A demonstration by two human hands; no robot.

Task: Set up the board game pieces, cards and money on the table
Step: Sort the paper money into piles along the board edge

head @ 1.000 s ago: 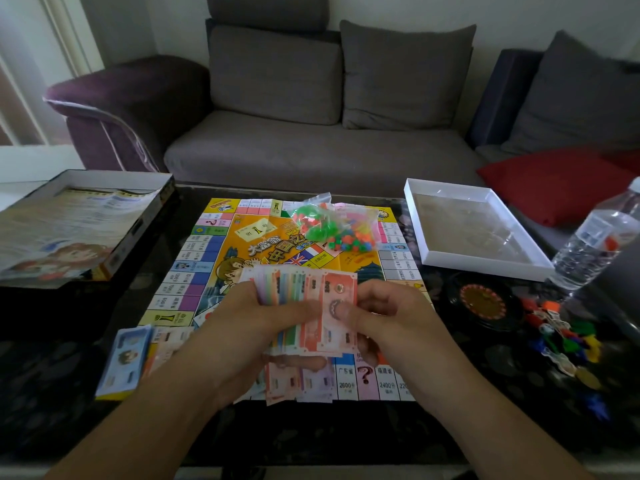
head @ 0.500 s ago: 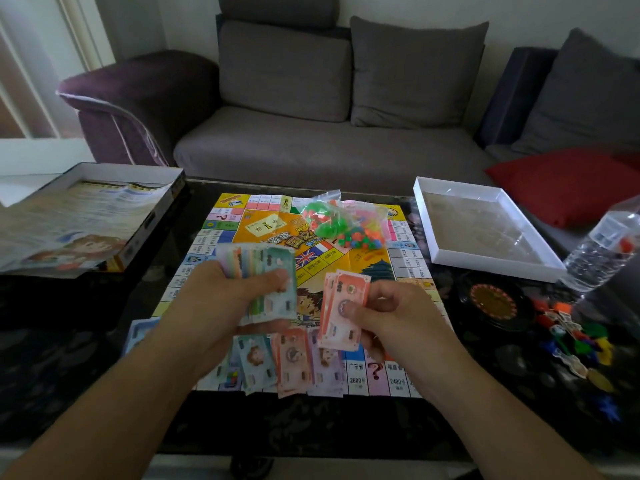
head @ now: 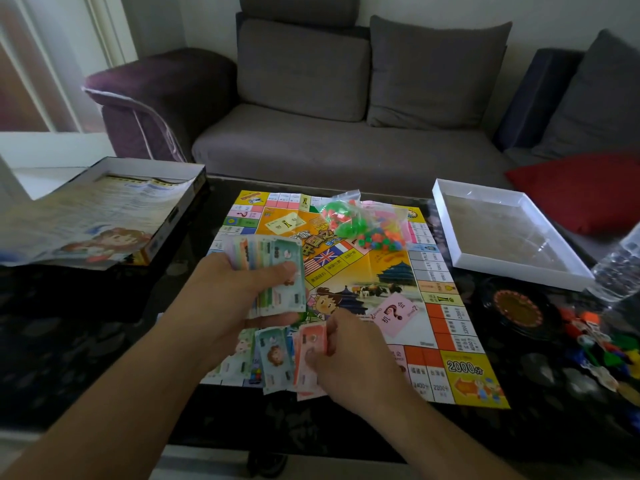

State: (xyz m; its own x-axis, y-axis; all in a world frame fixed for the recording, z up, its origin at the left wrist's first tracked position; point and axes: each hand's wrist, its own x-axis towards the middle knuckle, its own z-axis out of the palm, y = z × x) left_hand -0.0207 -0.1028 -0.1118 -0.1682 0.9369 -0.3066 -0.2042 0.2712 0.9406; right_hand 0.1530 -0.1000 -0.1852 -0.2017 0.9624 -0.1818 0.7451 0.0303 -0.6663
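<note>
A colourful game board (head: 377, 271) lies flat on the dark table. Above its left half, my left hand (head: 235, 289) holds a fanned stack of play money (head: 277, 271), a green note on top. Lower down, my right hand (head: 349, 355) pinches a few orange notes (head: 311, 344) just over the board's near edge. Separate piles of notes (head: 273, 358) lie there on the board, beside the orange ones. A clear bag of small plastic pieces (head: 363, 223) rests on the far part of the board.
An open game box with a printed sheet (head: 86, 216) sits at the left. A white tray (head: 512, 268) stands at the right, with a black spinner disc (head: 516, 310), loose coloured tokens (head: 595, 344) and a water bottle (head: 620, 265) near it. A grey sofa is behind.
My hands have split apart. The right hand took the orange notes off the stack and moved them down to the board's near edge, while the left kept the remaining fan.
</note>
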